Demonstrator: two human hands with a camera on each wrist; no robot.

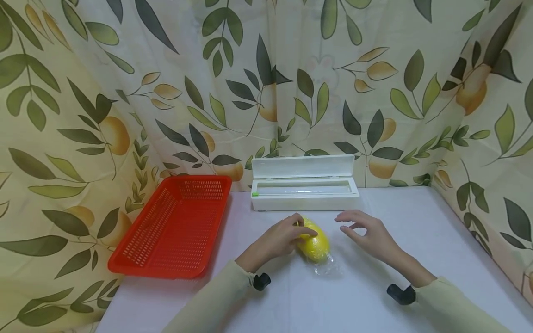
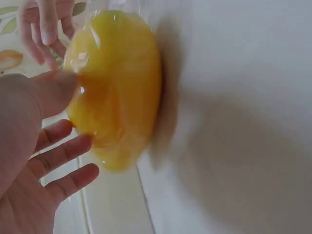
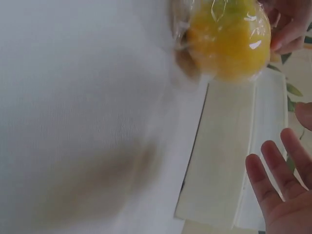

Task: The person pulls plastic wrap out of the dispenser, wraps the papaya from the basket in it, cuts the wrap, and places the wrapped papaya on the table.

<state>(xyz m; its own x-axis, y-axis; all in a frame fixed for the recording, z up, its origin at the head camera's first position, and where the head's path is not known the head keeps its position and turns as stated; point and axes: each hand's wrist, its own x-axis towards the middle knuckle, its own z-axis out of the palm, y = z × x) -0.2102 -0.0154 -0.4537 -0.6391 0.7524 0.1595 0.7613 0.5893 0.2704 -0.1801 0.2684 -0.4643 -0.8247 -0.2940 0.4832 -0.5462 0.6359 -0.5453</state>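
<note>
An oval yellow fruit [image 1: 314, 241], wrapped in clear plastic film, is at the middle of the white table; whether it rests on the cloth I cannot tell. Loose film [image 1: 325, 267] sticks out from its near end. My left hand [image 1: 284, 236] holds the fruit from the left, its thumb [image 2: 58, 90] against the wrapped side and its fingers bent about the far end. To the right, apart from the fruit, hovers my right hand [image 1: 372, 233], fingers loosely spread with nothing in them. The right wrist view shows those fingers [image 3: 265, 178] away from the fruit [image 3: 229, 41].
Behind the fruit stands a long white box [image 1: 306, 203] with its lid [image 1: 303, 166] raised and a small green piece [image 1: 255, 194] at its left end. A red perforated basket [image 1: 166, 273] lies at the left. Leaf-patterned curtains [image 1: 291, 138] enclose the table.
</note>
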